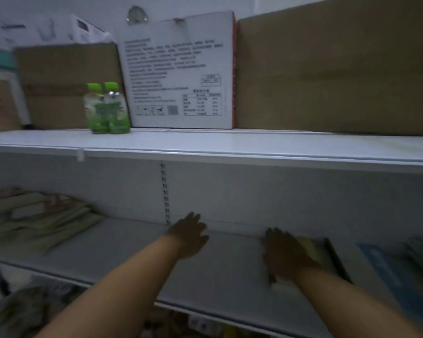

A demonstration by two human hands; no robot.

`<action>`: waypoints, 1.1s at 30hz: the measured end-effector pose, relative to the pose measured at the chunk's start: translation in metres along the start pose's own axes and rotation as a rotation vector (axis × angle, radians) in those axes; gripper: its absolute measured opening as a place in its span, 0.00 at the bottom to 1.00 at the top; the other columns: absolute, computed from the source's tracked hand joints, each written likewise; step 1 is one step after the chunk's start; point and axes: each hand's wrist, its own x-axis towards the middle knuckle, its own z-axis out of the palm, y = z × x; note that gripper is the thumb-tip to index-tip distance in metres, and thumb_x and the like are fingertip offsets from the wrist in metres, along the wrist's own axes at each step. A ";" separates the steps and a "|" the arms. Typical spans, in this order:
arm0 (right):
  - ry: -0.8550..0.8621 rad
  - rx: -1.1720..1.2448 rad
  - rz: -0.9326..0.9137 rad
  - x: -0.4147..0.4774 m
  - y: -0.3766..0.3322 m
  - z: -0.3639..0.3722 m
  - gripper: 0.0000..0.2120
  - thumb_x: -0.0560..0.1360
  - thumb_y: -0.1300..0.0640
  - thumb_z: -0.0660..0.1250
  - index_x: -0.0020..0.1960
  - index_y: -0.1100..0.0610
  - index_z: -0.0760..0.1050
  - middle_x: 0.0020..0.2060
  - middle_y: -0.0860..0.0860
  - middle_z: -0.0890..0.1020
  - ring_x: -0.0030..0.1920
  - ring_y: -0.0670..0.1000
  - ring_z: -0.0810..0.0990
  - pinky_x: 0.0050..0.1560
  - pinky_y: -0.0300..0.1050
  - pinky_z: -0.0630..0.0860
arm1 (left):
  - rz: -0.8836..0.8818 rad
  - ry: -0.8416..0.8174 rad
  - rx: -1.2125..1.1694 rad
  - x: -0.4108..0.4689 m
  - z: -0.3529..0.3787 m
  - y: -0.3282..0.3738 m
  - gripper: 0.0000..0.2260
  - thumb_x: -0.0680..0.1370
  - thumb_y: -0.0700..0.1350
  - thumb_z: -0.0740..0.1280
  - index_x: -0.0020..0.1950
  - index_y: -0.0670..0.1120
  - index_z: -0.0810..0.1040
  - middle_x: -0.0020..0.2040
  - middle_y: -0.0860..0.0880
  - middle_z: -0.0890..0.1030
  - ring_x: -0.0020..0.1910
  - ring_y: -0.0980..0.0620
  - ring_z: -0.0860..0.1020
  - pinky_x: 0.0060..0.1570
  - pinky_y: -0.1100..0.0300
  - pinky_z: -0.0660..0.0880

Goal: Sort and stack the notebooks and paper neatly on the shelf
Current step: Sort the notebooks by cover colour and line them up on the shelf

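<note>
The notebook (318, 252) lies flat on the shelf (230, 276) under the right hand (286, 254), its fingers straight. It looks thin, light and bendy, so I would hold its edge. Just left of it the left hand (188, 235) is open and holds nothing; a blue book (386, 272) sits close on its right, a messy paper pile (34, 220) lies far left, and bottles (106, 108) stand above.

Bare forearms (122, 284); bare left hand (188, 236), right hand (285, 254); slightly blurred.
</note>
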 end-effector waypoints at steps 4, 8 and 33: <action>0.010 0.122 -0.341 0.023 -0.143 -0.031 0.27 0.81 0.50 0.52 0.77 0.51 0.49 0.77 0.53 0.43 0.77 0.54 0.43 0.75 0.49 0.44 | -0.290 0.006 0.088 -0.071 -0.012 -0.131 0.26 0.82 0.56 0.50 0.77 0.47 0.54 0.79 0.44 0.47 0.78 0.45 0.45 0.75 0.49 0.51; 0.070 0.098 -0.541 0.035 -0.253 -0.059 0.26 0.80 0.52 0.55 0.76 0.55 0.55 0.77 0.57 0.47 0.76 0.58 0.48 0.75 0.52 0.51 | -0.441 0.007 0.064 -0.154 -0.023 -0.219 0.28 0.81 0.59 0.50 0.78 0.48 0.52 0.79 0.45 0.49 0.78 0.47 0.47 0.75 0.49 0.49; 0.178 0.244 -0.978 0.217 -0.641 -0.097 0.24 0.77 0.51 0.60 0.71 0.56 0.64 0.74 0.57 0.58 0.73 0.58 0.56 0.72 0.49 0.58 | -0.796 0.059 -0.046 -0.261 -0.033 -0.542 0.24 0.81 0.59 0.51 0.76 0.54 0.57 0.78 0.52 0.52 0.77 0.52 0.48 0.74 0.49 0.47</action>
